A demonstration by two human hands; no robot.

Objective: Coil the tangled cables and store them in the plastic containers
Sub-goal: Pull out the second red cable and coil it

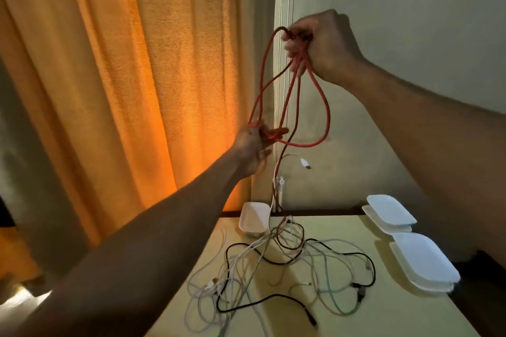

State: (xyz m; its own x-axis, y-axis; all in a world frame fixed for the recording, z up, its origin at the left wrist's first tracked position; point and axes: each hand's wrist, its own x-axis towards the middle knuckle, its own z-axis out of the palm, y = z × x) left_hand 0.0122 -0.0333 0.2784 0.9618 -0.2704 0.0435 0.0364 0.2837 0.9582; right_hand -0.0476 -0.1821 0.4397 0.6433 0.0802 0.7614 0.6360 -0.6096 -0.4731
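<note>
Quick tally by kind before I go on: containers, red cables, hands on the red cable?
Plastic containers: 3, left container, back-right container, front-right container
Red cable: 1
Hands gripping it: 2, left hand, right hand
Total: 6
Tangled white and black cables: too knotted to count.

Your right hand (320,44) hides the red cable (328,115) where your fingers (293,48) curl around it. Its lower run cannot be traced inside the tangle (273,268). The bottom edge cuts off the table (383,317) and several white cables (261,319).
</note>
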